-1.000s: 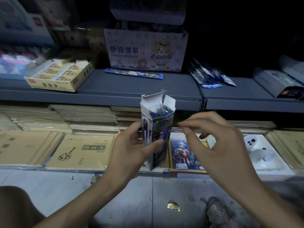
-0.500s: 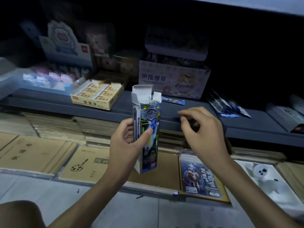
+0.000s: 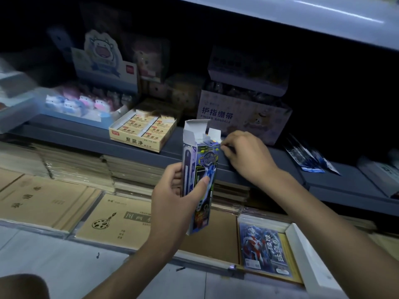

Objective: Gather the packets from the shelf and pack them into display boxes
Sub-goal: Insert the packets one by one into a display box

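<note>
My left hand (image 3: 172, 197) grips a tall blue display box (image 3: 199, 169) upright in front of the shelf, with its white top flaps standing open. Just right of the box top, my right hand (image 3: 246, 156) reaches onto the grey shelf (image 3: 86, 134), its thumb and fingertips curled together at the shelf surface. Whatever lies under those fingertips is hidden by the hand and the box. Further right on the shelf is a loose pile of dark blue packets (image 3: 308, 156).
An open eraser box (image 3: 142, 130) and a finger bandage carton (image 3: 244, 117) stand on the shelf. Stacks of brown notebooks (image 3: 43, 201) fill the level below. A hero card pack (image 3: 263, 249) lies at lower right.
My right hand has moved from beside the box forward to the shelf behind it. The left hand has kept the box upright. The view has tilted up and left.
</note>
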`<state>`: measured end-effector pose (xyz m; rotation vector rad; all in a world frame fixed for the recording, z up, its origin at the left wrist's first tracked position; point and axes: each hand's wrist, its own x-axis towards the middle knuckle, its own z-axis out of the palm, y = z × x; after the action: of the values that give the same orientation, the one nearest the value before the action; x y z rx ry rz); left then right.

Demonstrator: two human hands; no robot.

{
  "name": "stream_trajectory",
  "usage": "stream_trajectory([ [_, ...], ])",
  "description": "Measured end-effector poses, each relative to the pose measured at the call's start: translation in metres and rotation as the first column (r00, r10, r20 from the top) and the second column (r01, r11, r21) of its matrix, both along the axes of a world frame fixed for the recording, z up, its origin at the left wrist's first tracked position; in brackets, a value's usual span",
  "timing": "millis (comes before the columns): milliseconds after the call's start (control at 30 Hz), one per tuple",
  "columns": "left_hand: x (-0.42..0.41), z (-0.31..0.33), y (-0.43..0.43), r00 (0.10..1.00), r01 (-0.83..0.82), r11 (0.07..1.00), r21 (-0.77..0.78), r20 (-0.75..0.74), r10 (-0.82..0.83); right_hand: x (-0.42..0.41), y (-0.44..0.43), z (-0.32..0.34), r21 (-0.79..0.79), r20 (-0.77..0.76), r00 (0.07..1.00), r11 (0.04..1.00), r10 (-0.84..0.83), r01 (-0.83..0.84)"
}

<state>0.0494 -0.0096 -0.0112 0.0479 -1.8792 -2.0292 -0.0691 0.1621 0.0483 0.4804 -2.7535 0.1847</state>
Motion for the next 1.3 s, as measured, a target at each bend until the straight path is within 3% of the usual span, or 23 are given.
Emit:
stream_trajectory([
  [133, -0.001, -0.001, 0.004, 1.000, -0.002, 1.000, 0.004, -0.001, 0.002, 0.008, 0.011, 0.005, -0.127, 0.057, 0.997, 0.990, -0.053, 0.060],
  [233, -0.001, -0.004, 0.007, 1.000, -0.007, 1.000, -0.013, 0.000, 0.007, 0.006, 0.017, 0.016, -0.318, 0.257, 0.959, 0.926, -0.122, 0.203],
  [367, -0.003, -0.008, 0.012, 1.000, -0.011, 1.000, 0.008, 0.011, 0.011, 0.003, 0.022, 0.025, -0.379, 0.502, 0.854, 0.852, -0.137, 0.360],
  [533, -0.004, -0.008, 0.020, 1.000, 0.021, 1.000, 0.018, -0.002, -0.021, 0.008, 0.031, 0.025, -0.416, 0.567, 0.817, 0.819, -0.105, 0.395],
  [633, -0.004, -0.009, 0.023, 0.997, 0.079, 0.996, -0.037, -0.003, -0.079, 0.019, 0.049, 0.023, -0.457, 0.478, 0.869, 0.808, -0.130, 0.373],
  [733, -0.002, -0.011, 0.027, 0.992, 0.124, 0.984, -0.130, 0.012, -0.124, 0.055, 0.071, 0.029, -0.618, 0.313, 0.944, 0.732, -0.106, 0.287],
  [967, 0.000, -0.023, 0.036, 0.981, 0.157, 0.897, -0.413, -0.044, -0.192, 0.162, 0.100, 0.006, -0.932, 0.151, 0.988, 0.327, -0.045, 0.157],
  [1167, 0.007, -0.034, 0.048, 0.971, 0.167, 0.848, -0.504, -0.063, -0.229, 0.193, 0.107, -0.009, -0.972, 0.032, 0.997, 0.231, -0.069, 0.048],
  [1300, 0.013, -0.043, 0.062, 0.965, 0.214, 0.848, -0.484, -0.031, -0.261, 0.197, 0.111, -0.013, -0.966, -0.001, 0.985, 0.254, -0.171, 0.043],
])
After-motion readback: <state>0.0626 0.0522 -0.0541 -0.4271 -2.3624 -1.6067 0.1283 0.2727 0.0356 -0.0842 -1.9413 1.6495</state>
